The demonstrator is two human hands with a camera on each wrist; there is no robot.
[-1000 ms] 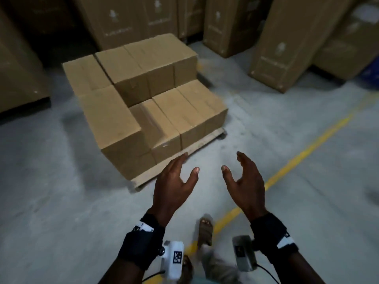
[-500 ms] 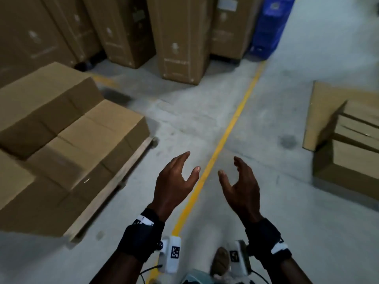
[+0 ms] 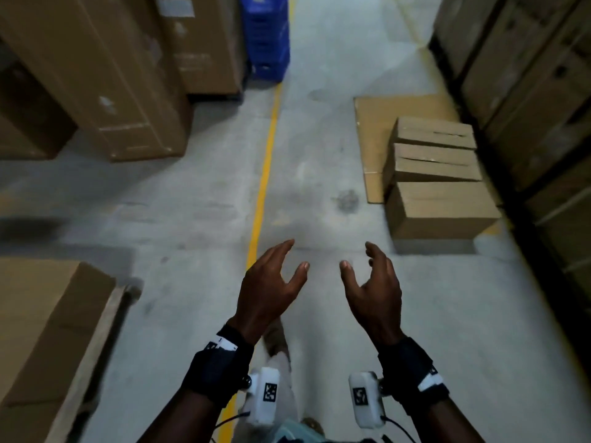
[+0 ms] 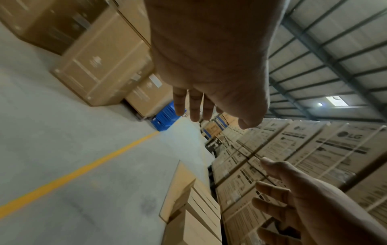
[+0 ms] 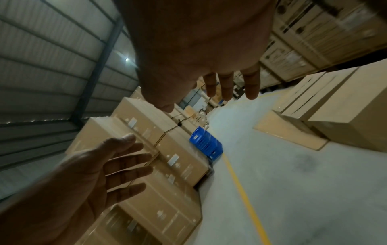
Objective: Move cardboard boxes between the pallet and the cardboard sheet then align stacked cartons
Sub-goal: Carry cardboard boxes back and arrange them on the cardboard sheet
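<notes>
A grey concrete floor [image 3: 192, 193] runs down a warehouse aisle split by a yellow line [image 3: 265, 167]. Right of the line, three plain cartons [image 3: 438, 187] sit on the cardboard sheet [image 3: 374, 123]. They look stiff, probably manageable gripped at opposite sides. The left hand [image 3: 267, 290] and right hand [image 3: 372, 290] hang empty, fingers spread.

Left hand [image 3: 268, 292] raised mid-air at 6 o'clock of head view, palm facing inward, fingers loosely spread, slightly curled, holding nothing. Right hand [image 3: 372, 292] beside it toward 3 o'clock, mirrored pose, palm facing left hand, empty. Hands apart. Both forearms extended forward, black wrist straps.
</notes>
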